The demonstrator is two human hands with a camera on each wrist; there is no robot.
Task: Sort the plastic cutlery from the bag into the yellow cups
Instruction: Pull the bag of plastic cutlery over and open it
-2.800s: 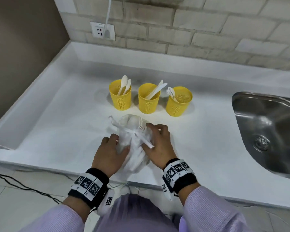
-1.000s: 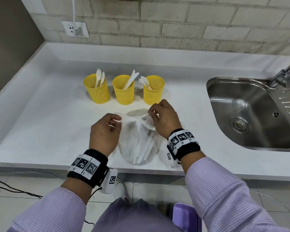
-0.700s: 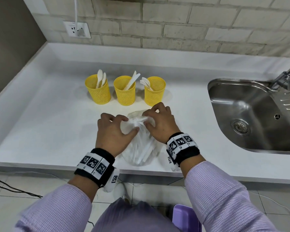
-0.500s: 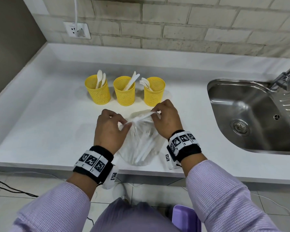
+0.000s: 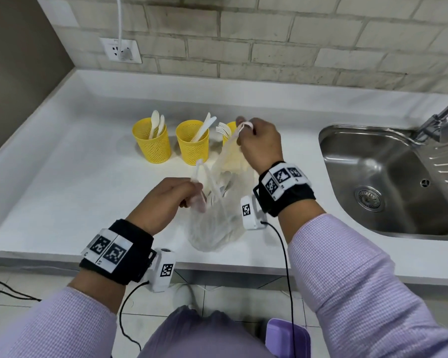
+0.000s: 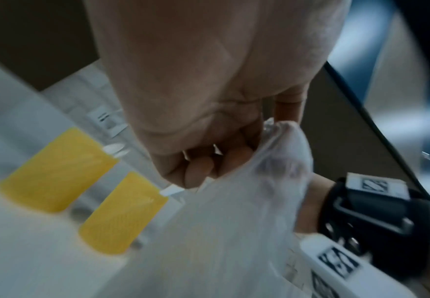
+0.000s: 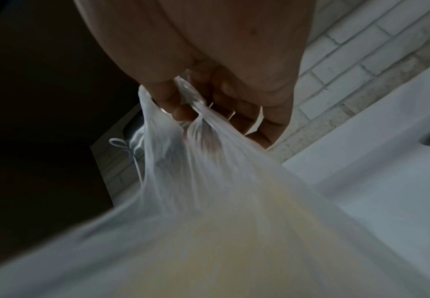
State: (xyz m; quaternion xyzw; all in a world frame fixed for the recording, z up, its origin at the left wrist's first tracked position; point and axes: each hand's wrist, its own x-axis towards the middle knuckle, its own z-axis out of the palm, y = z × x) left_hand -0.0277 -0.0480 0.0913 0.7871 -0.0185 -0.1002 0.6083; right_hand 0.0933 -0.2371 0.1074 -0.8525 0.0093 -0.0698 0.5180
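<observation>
A thin clear plastic bag (image 5: 215,223) holding white cutlery rests on the white counter (image 5: 75,182) near its front edge. My left hand (image 5: 171,200) grips one bag handle low, by the bag's mouth. My right hand (image 5: 259,143) pinches the other handle and holds it raised and stretched toward the cups. Three yellow mesh cups stand in a row behind: the left cup (image 5: 153,140) holds spoons, the middle cup (image 5: 193,140) holds knives, and the right cup (image 5: 229,133) with forks is partly hidden by my right hand. The wrist views show the bag (image 6: 234,231) (image 7: 221,201) up close, blurred.
A steel sink (image 5: 388,182) with a tap (image 5: 442,117) lies to the right. A wall socket (image 5: 120,50) with a white cable sits on the brick wall at back left. A raised counter ledge runs along the left and back.
The knot between the handles has come apart. My right hand has risen and moved back toward the cups with its handle; my left hand has drawn its handle slightly toward me.
</observation>
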